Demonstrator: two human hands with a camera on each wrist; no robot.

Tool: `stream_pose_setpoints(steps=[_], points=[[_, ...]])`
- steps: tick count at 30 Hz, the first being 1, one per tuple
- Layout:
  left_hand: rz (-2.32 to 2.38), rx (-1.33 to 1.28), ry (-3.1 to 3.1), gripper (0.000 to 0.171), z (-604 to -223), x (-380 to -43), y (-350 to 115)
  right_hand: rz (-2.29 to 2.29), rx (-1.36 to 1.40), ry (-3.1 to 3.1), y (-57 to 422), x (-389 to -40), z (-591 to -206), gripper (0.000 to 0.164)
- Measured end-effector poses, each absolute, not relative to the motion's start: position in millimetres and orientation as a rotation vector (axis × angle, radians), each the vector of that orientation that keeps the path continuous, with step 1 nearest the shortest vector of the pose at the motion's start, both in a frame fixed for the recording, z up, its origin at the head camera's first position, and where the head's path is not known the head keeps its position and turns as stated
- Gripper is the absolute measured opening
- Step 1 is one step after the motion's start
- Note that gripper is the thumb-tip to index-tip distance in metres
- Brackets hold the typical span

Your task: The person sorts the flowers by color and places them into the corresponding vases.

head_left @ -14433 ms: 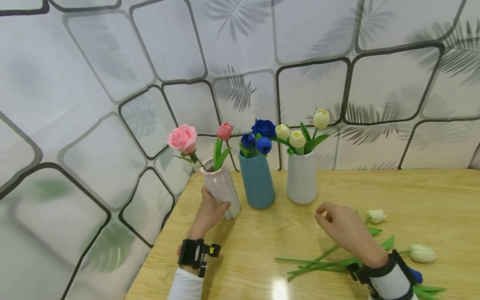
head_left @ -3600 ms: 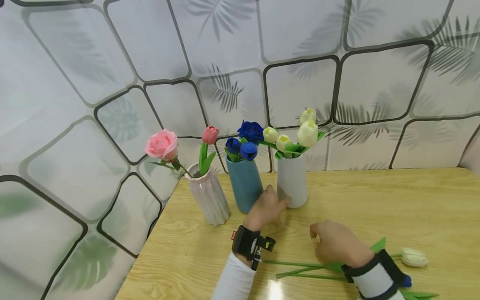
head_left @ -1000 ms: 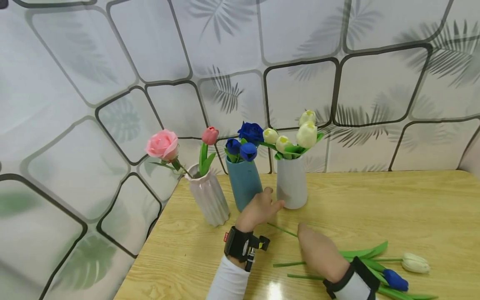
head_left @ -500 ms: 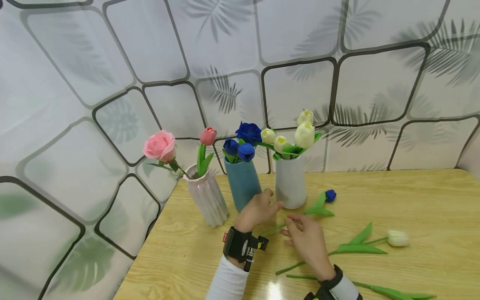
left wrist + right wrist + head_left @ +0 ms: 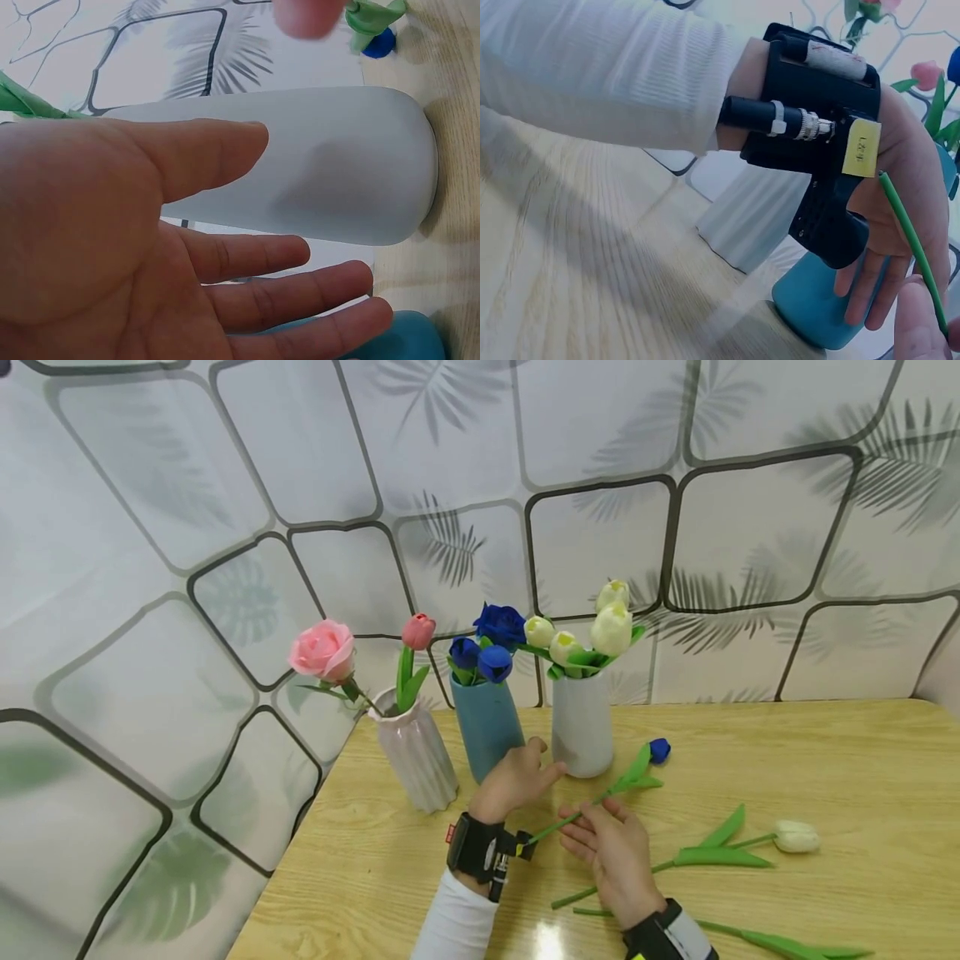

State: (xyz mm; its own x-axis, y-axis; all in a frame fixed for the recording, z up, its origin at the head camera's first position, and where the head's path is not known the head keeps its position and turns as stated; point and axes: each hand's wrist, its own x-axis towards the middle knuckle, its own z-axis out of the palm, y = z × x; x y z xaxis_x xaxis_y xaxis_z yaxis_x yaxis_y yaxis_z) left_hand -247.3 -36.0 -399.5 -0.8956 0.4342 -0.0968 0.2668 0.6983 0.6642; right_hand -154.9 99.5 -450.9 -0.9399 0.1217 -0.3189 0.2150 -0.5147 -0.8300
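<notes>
My right hand pinches the green stem of a blue tulip, held slanting just above the table, bloom toward the back right. In the right wrist view the stem's cut end points up near the left wrist's camera mount. My left hand has its fingers loosely extended and holds nothing. It is in front of the blue vase and the white vase; whether it touches either one cannot be told. The blue vase carries blue flowers, the white vase several white tulips.
A pinkish ribbed vase at the left holds a pink rose and a pink tulip. On the table's right lie a white tulip and another leafy green stem, its bloom out of view. A patterned curtain hangs behind.
Within the last second my right hand drew the blue tulip from the lying stems and swung its bloom toward the back. The white vase gained a white tulip since the oldest frame.
</notes>
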Motion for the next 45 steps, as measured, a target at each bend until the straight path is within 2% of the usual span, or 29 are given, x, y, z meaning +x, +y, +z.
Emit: stream_pose_setpoints(steps=[3,6,9,13,16,21,26,33,35,39,45], points=[[0.984,0.548,2.666,0.055,-400,-248,-37,-2.619,0.516,1.478,102,-157,-452,0.075],[0.972,0.539,2.675,0.054,-400,-249,-38,-2.604,0.516,1.456,105,-159,-451,0.072],[0.957,0.517,2.687,0.055,-398,-248,-40,-2.607,0.524,1.426,107,-161,-450,0.061],[0.950,0.486,2.702,0.055,-396,-247,-44,-2.598,0.518,1.415,108,-161,-448,0.031],[0.939,0.471,2.710,0.052,-395,-247,-50,-2.578,0.514,1.435,108,-161,-448,0.018],[0.900,0.427,2.752,0.032,-394,-247,-69,-2.545,0.530,1.486,109,-161,-446,0.023],[0.912,0.312,2.740,0.045,-391,-247,-85,-2.570,0.506,1.408,110,-160,-444,0.022],[0.894,0.127,2.780,0.037,-388,-246,-91,-2.600,0.501,1.335,111,-158,-445,0.022],[0.918,0.080,2.812,0.047,-388,-247,-90,-2.614,0.505,1.323,112,-157,-444,0.022],[1.053,0.033,2.832,0.078,-392,-251,-91,-2.654,0.522,1.301,112,-157,-442,0.020],[1.394,0.099,2.761,0.097,-401,-260,-97,-2.743,0.537,1.340,106,-155,-434,0.014]])
